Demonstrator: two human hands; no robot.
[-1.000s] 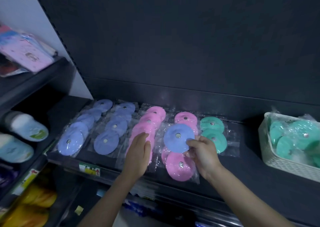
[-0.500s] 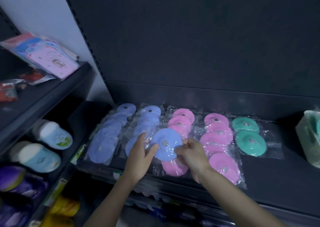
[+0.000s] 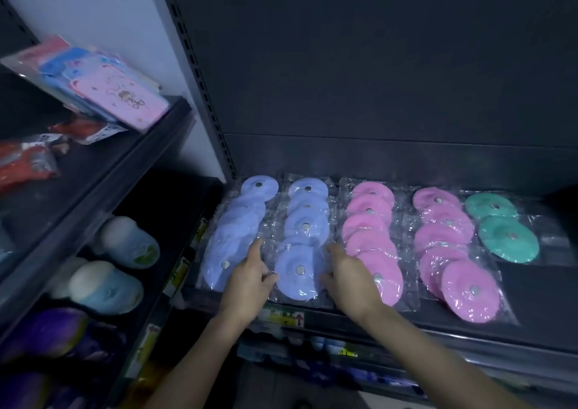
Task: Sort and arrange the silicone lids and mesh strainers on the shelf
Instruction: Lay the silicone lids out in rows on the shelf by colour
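Framing the round blue silicone lid in its clear plastic wrapper (image 3: 297,272), your two hands sit on either side of it at the front of the dark metal shelf (image 3: 531,308). Your left hand (image 3: 250,280) has its index finger out straight over the wrappers, while thumb and another fingertip pinch the left edge of that wrapper: that grip is grasping the lid's bag. Your right hand (image 3: 348,275) is at the wrapper's right edge, thumb raised and fingers curled under; whether that grip is clenched on the plastic, you cannot tell from here.

The lid lies flat as the front piece of the second row of blue wrapped lids (image 3: 308,218), overlapping the one behind it. Just to its left runs the first row of blue wrapped lids (image 3: 237,233). To the right come two rows of pink wrapped lids (image 3: 369,221) (image 3: 447,236), then the pair of green wrapped lids (image 3: 506,233) at the far end.

Below the lid, a yellow price label (image 3: 283,318) sits on the shelf lip. Off to your left, a pink packaged card (image 3: 122,96) leans on the upper side shelf.
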